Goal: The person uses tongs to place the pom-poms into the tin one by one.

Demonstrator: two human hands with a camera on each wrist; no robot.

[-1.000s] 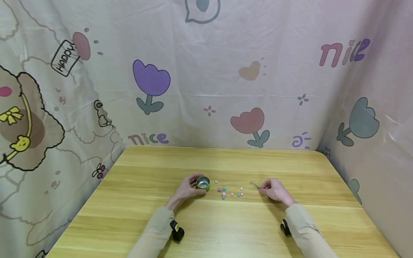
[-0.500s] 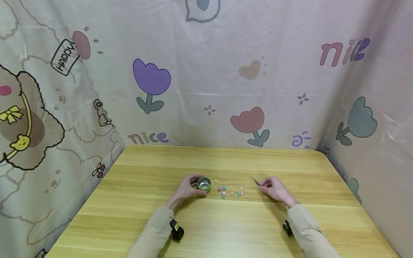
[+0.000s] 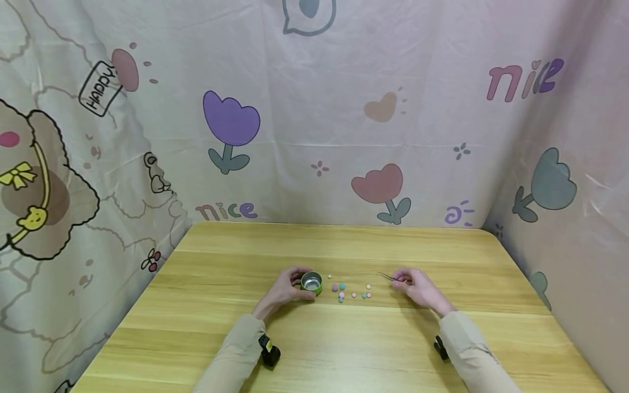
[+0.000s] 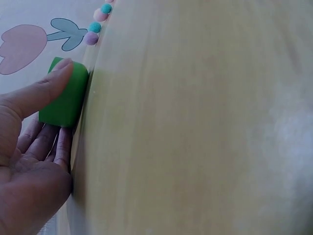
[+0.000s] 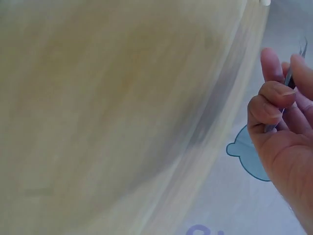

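Green tin point(image 4: 70, 102) gripped by L hand point(image 3: 287, 287), fingers half curled; tweezers point(image 5: 288, 77) pinched by R hand point(image 3: 416, 287), prob. best held lightly.

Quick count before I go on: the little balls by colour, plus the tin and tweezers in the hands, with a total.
Teal balls: 3
Pink balls: 3
Cream balls: 2
Purple ball: 1
Green tin, in the left hand: 1
Tweezers, in the right hand: 1
Total: 11
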